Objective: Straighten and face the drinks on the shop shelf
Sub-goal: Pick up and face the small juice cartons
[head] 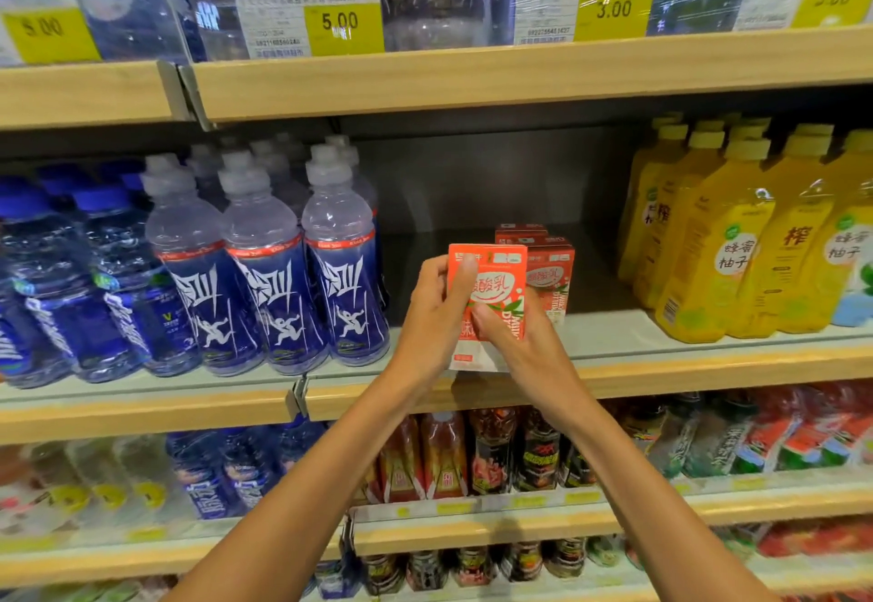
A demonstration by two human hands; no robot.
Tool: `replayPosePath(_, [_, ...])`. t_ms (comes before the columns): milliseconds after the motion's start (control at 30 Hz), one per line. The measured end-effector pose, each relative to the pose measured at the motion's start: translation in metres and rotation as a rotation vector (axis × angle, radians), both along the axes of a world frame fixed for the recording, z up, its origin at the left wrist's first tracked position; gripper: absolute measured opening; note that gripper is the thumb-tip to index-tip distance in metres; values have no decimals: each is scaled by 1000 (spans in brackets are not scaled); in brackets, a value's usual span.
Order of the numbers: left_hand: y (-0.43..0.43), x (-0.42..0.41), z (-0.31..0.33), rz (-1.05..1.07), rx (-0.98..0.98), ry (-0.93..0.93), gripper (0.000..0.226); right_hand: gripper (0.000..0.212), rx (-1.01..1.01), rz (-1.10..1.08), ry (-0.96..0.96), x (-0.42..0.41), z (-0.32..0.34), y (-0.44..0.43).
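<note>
Shelf [661, 356]: middle tier, wooden front edge.
Blue bottles [264, 280]: left end, labels forward.
Yellow bottles [718, 261]: right end.
Rear cartons [552, 275]: mid-shelf, set back.
Front carton [491, 299]: upright at front edge.
Left hand [434, 313]: clasps front carton's left side.
Right hand [519, 341]: grips its lower right.

Yellow price tags [344, 27] above; perhaps labels [452, 508] below

An upright orange-red drink carton [496, 299] stands at the shelf [661, 365] front, label outward.
</note>
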State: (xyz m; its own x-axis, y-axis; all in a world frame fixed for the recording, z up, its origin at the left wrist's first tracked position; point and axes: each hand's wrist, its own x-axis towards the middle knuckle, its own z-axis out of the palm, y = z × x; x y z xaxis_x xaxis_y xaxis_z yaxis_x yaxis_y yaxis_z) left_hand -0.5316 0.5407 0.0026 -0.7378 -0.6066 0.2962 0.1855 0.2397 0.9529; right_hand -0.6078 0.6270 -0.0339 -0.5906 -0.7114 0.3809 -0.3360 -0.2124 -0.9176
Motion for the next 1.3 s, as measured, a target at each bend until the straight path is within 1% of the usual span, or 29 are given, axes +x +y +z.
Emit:
replayPosePath(67, [-3, 3, -1, 28, 3, 13, 44, 56, -6, 5, -21, 7, -2, -1])
replayPosePath(133, [-7, 6, -2, 36, 14, 17, 47, 60, -1, 1, -37, 12, -5, 0])
replayPosePath(167, [-9, 7, -1, 36, 23, 19, 49, 58, 0, -2, -37, 14, -6, 0])
replayPosePath(267, [-12, 9, 3, 23, 8, 37, 54, 41, -16, -45, 3, 20, -11, -4])
replayPosePath(300, [-12, 10, 4, 20, -15, 44, 56, 39, -27, -71, 25, 21, -12, -5])
replayPosePath(400, [-5, 12, 7, 28, -60, 76, 61, 43, -43, -158, 124, 23, -14, -10])
replayPosePath(467, [1, 11, 8, 63, -71, 98, 70, 44, -26, -208, 198, 24, -16, -12])
replayPosePath(533, [6, 7, 10, 128, -72, 76, 76, 52, 4, -273, 300, 26, -18, -14])
replayPosePath(600, [7, 4, 10, 178, -68, 45, 71, 58, 30, -326, 397, 29, -18, -15])
replayPosePath(667, [5, 2, 10, 186, -56, 28, 68, 57, 31, -337, 425, 30, -18, -16])
replayPosePath(767, [-4, 6, 12, 130, -13, 28, 74, 55, 30, -283, 377, 32, -15, -10])
replayPosePath(800, [-8, 7, 13, 94, 9, 26, 75, 56, 20, -248, 312, 32, -13, -6])
replayPosePath(867, [-17, 11, 18, 4, 89, 12, 73, 66, -20, -169, 138, 30, -10, 1])
replayPosePath(933, [-27, 14, 23, -102, 181, 13, 62, 72, -26, -85, -3, 27, -6, 6])
replayPosePath(1000, [-36, 15, 24, -201, 191, 33, 42, 68, -9, 12, -102, 24, -3, 6])
replayPosePath(1033, [-38, 15, 25, -248, 176, 41, 37, 66, -10, 50, -133, 24, -2, 5])
replayPosePath(1067, [-39, 16, 25, -291, 165, 56, 38, 64, -17, 75, -148, 25, 0, 3])
replayPosePath(1100, [-39, 16, 25, -324, 163, 71, 46, 62, -25, 85, -148, 26, 1, 2])
replayPosePath(1167, [-40, 15, 23, -361, 166, 86, 63, 67, -26, 71, -120, 29, 3, -1])
replayPosePath(1233, [-38, 14, 21, -359, 148, 82, 73, 71, -23, 21, -86, 31, 3, -3])
replayPosePath(1300, [-35, 14, 19, -320, 135, 62, 75, 72, -17, -40, -51, 33, 2, -4])
